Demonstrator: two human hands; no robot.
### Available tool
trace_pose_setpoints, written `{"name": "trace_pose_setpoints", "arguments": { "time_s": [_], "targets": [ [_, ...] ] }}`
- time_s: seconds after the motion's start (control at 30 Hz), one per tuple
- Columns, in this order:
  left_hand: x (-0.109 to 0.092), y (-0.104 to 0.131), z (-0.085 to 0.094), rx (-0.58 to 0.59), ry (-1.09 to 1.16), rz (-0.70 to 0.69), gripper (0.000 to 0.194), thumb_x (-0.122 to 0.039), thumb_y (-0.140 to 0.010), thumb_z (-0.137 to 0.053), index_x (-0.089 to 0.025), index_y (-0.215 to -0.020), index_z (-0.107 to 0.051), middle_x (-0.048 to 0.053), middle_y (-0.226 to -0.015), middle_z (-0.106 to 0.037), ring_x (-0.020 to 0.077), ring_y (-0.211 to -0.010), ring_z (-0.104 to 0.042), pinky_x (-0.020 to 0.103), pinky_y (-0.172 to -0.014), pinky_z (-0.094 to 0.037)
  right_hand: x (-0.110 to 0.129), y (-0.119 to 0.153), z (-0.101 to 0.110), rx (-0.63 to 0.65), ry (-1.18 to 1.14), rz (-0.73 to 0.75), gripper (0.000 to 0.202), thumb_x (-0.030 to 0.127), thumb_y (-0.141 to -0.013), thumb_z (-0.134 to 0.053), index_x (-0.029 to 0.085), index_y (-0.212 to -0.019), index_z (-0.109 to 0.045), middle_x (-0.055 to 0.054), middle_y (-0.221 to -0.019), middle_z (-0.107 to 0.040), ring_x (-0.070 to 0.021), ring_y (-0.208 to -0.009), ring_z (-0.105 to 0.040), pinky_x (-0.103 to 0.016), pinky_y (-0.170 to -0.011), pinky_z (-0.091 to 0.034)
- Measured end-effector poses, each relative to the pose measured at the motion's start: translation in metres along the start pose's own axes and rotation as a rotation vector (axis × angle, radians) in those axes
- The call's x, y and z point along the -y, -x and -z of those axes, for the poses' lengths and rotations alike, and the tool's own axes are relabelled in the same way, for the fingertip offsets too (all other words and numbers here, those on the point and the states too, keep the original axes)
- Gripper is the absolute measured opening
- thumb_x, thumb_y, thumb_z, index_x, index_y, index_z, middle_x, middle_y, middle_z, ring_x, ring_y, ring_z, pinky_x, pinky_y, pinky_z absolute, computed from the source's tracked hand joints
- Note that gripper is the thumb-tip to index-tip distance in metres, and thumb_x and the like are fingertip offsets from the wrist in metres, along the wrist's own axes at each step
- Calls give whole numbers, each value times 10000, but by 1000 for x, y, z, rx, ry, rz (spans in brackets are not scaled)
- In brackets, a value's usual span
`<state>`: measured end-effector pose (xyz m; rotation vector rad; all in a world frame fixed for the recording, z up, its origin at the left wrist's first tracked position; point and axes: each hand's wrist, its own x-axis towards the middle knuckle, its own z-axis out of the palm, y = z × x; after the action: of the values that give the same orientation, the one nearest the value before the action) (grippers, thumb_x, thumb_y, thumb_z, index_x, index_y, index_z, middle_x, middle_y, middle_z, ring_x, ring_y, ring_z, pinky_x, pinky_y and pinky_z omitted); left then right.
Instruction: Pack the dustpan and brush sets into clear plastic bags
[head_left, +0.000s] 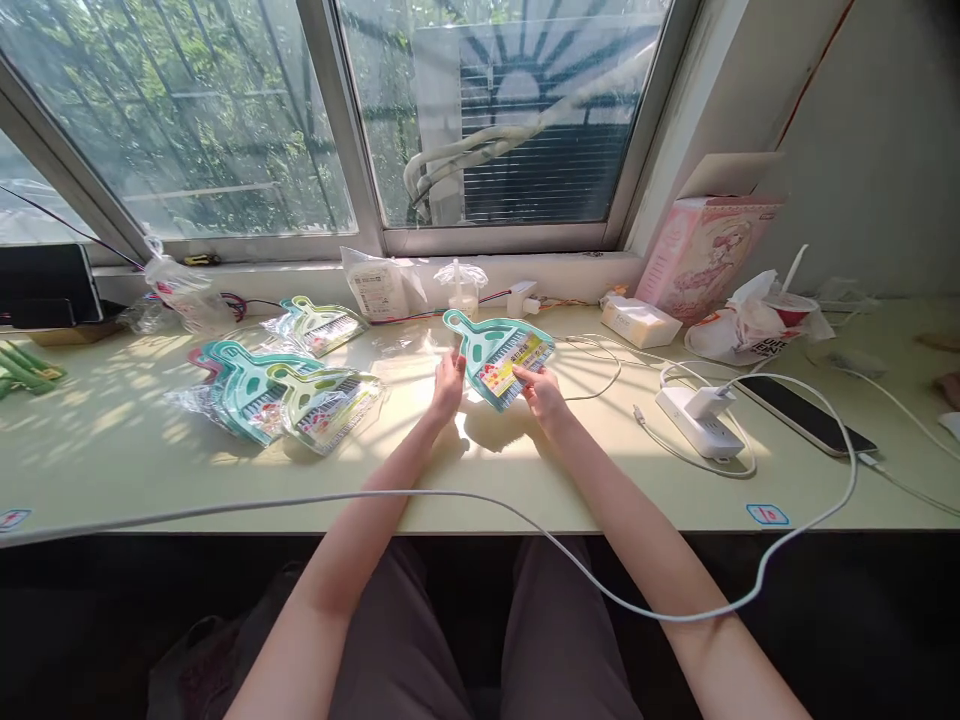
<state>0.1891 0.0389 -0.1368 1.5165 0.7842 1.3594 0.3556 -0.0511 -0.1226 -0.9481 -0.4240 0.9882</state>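
Toward the left of the counter [225, 480], between its front and back edges, lay a pile of wrapped dustpan sets [247, 385], mostly teal and green, overlapping; set aside there, they were probably within the left arm's reach while leaving the middle for handling. A separate green set [307, 312] lay just behind, nearer the back edge. The left hand [448, 385] had its fingers curled against the left border of a teal dustpan set [480, 350], seemingly to steady it. That set was held above the middle of the counter, its shadow falling below it, with its printed front tilted toward the person, likely so that side could be seen. The right hand [541, 393] gripped its lower right side, thumb over the label [516, 365], perhaps for the firmer hold. Toward the counter's right end sat a power strip [697, 425] and a phone [806, 412], presumably near each other for charging; a white cable [465, 493] ran near the front edge and across both forearms. The held set showed a teal pan with a rounded handle at the upper left, cut-out shapes below that, a row of dark bristles, and a yellow and white label, its print too small to read.
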Motion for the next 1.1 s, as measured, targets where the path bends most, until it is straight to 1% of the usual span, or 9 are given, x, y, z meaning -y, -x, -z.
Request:
{"name": "trace_pose_setpoints", "arguments": {
  "time_s": [0.13,0.23,0.3,0.43,0.57,0.67,0.83,1.0,1.1],
  "targets": [
    [-8,-20,51,-188,-656,-92,334,-403,-980,-592,-256,-1272,-661,174,-1489,-607,381,-1542,-369,592,-1295,-199,7,1,4,-20,-5,22,307,59,-677,-770,226,-913,-667,-61,-920,-817,-305,-1039,-802,-442,-916,-701],
    [-3,-22,79,-74,-916,-65,270,-269,-927,-577,-259,-1153,-726,157,-1345,-703,383,-1470,-456,637,-1303,-107,8,-3,9,-44,9,5,306,59,-664,-768,231,-895,-666,-58,-883,-812,-304,-975,-811,-435,-854,-714],
    [2,-21,86,22,-1006,-68,205,-219,-892,-569,-254,-969,-755,142,-1144,-756,373,-1317,-580,638,-1307,-56,9,-8,15,-40,22,-1,294,62,-664,-772,235,-879,-673,-52,-867,-808,-295,-942,-812,-423,-814,-716],
    [-2,-23,78,-3,-1075,-101,235,-203,-870,-534,-242,-786,-749,143,-797,-708,387,-1097,-653,640,-1291,-105,14,-18,31,36,60,2,262,60,-656,-793,226,-831,-691,-55,-846,-802,-288,-867,-807,-398,-734,-706],
    [-10,-21,57,-143,-926,-186,293,-320,-938,-512,-247,-1031,-780,161,-1010,-772,399,-1207,-623,630,-1243,-217,18,-22,39,46,145,-70,238,36,-660,-791,205,-809,-715,-63,-828,-802,-254,-788,-794,-351,-682,-678],
    [-7,-11,40,-61,-959,-139,366,-424,-916,-615,-246,-1208,-748,182,-1223,-766,437,-1329,-567,625,-1177,-314,16,-23,37,33,187,-127,238,7,-656,-770,190,-799,-717,-59,-794,-797,-225,-721,-774,-327,-660,-658],
    [-7,-3,32,137,-1254,-80,290,-160,-914,-551,-163,-1048,-808,234,-1155,-775,421,-1245,-644,574,-1123,-378,9,-24,32,8,195,-134,302,-32,-628,-731,198,-823,-706,-29,-726,-769,-239,-707,-776,-352,-671,-662],
    [-19,-5,39,16,-1292,-135,342,-156,-986,-469,-187,-1035,-806,188,-1134,-790,353,-1202,-668,515,-1164,-388,10,-19,28,54,202,-163,315,-34,-628,-763,199,-830,-698,-68,-792,-788,-290,-863,-802,-384,-773,-676],
    [-23,-3,39,-92,-1182,-254,317,-193,-1011,-485,-227,-1057,-798,153,-1137,-797,346,-1191,-672,568,-1283,-248,11,-13,25,88,172,-118,304,25,-648,-800,242,-834,-699,-48,-846,-803,-287,-940,-802,-396,-833,-680]
  ]
}}
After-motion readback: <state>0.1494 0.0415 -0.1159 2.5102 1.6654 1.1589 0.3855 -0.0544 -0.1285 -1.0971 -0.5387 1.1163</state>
